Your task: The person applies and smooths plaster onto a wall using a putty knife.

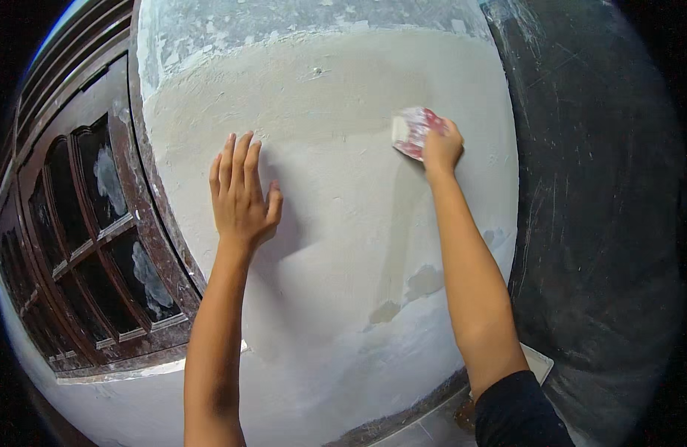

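A wall coated in off-white filler stands before me, with a small bump in its upper part. My right hand grips a red putty scraper smeared with white, its blade against the upper right of the coating. Damp-looking grey patches show lower down, below the scraper. Over the wall's left side, my left hand is open, palm toward the surface and fingers up, and it holds nothing. Whether its palm touches the wall, I cannot tell; a shadow falls beside it.
A dark wooden window with glass panes borders the wall on the left. Bare bluish-grey wall with flaking paint lies above the coating. At right is a dark surface. Near my right elbow, a pale flat-edged object shows low down.
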Available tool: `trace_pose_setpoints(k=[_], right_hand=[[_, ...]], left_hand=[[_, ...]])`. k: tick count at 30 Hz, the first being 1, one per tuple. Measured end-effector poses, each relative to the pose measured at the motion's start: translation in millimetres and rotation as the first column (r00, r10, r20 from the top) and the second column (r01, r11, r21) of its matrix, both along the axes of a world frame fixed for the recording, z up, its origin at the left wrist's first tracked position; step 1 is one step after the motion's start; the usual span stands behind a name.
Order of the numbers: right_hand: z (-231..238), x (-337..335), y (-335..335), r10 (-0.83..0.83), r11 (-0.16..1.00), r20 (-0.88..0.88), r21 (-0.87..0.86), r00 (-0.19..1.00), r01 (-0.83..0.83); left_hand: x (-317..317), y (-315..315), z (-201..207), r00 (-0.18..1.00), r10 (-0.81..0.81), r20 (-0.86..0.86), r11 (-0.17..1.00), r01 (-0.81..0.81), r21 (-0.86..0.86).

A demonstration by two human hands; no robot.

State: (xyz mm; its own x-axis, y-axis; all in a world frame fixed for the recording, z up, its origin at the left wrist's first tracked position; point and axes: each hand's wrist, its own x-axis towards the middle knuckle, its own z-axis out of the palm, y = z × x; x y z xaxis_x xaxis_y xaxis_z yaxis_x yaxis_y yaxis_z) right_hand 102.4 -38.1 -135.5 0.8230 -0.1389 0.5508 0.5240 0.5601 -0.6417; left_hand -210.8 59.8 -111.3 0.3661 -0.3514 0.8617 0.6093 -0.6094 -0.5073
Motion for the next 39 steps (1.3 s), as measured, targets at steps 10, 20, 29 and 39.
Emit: trace_pose_setpoints(k=[10,20,29,39], right_hand=[[30,-85,16,-0.005,0.991,0.286,0.132,0.958,-0.034],[12,-24,14,-0.113,0.994,0.056,0.011,0.992,0.113],[10,-33,-10,-0.027,0.992,0.185,0.125,0.982,0.004],[28,-79,23,-0.07,0.997,0.258,0.062,0.964,0.055]], left_hand=[[-3,-4,1,0.99,0.1,-0.103,0.995,-0.099,0.022],[31,-15,1,0.971,0.079,-0.227,0.997,-0.079,0.007],[62,-20,-4,0.976,0.051,-0.21,0.998,-0.056,-0.017],[64,-15,-7,0.996,-0.007,-0.093,1.0,0.007,-0.002]])
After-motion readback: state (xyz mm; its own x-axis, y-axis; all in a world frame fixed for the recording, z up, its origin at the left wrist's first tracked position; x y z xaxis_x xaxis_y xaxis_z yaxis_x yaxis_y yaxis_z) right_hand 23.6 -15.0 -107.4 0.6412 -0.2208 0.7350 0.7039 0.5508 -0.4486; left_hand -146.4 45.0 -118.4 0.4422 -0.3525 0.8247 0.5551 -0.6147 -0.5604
